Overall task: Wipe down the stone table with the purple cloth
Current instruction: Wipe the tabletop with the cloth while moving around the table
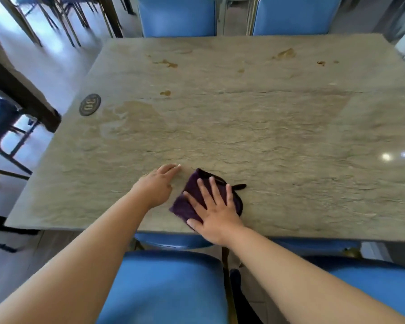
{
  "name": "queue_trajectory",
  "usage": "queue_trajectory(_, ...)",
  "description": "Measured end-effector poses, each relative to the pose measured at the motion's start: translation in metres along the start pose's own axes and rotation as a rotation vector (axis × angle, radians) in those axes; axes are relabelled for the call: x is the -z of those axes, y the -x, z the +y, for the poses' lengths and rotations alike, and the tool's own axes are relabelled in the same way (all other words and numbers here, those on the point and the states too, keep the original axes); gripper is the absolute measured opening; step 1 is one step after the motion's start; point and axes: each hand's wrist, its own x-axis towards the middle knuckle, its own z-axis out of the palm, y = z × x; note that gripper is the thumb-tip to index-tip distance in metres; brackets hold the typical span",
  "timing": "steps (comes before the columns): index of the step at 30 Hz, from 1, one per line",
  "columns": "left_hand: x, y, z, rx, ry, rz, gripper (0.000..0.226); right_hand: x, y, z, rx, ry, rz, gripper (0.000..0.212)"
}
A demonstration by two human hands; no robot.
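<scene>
Blue padded chair seats [168, 288] sit nearest. Left hand [156, 185] lies flat, fingers together, on the grey-tan stone surface [267, 127], just beside the folded purple cloth [192, 202]. Right hand [214, 211], fingers spread, presses flat on the cloth, hiding its middle.

One table [243, 127], one purple cloth [192, 195], one round number disc [90, 104], two hands: left [156, 187], right [214, 212]. Four blue chairs: two beyond [177, 15] [295, 15], two nearer [168, 288] [379, 281].
</scene>
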Motion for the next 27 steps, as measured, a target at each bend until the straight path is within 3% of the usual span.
queue_trajectory(4,0.004,0.006,-0.056,0.169,-0.034,-0.007,0.064,0.02,-0.039,0.016,0.076,0.001,0.043,0.07)
queue_trajectory(10,-0.005,0.01,-0.109,0.033,-0.02,-0.133,0.07,0.044,-0.096,0.0,-0.512,-0.153,0.145,0.072)
queue_trajectory(12,-0.01,0.006,-0.111,0.032,0.047,-0.152,0.07,0.042,-0.105,-0.029,-0.59,-0.179,0.123,0.069)
queue_trajectory(17,-0.01,0.002,-0.123,0.009,0.272,-0.05,0.062,0.019,-0.097,-0.102,-0.4,-0.129,0.077,0.068)
queue_trajectory(21,-0.008,0.019,-0.156,-0.176,0.03,0.075,0.065,0.012,-0.066,-0.093,-0.236,-0.085,0.016,0.073)
queue_trajectory(23,0.001,0.017,-0.181,-0.215,-0.098,0.118,0.069,0.013,-0.059,-0.083,-0.343,-0.128,0.009,0.075)
queue_trajectory(27,0.01,0.0,-0.214,-0.163,-0.156,0.103,0.069,0.021,-0.091,-0.098,-0.734,-0.255,0.111,0.077)
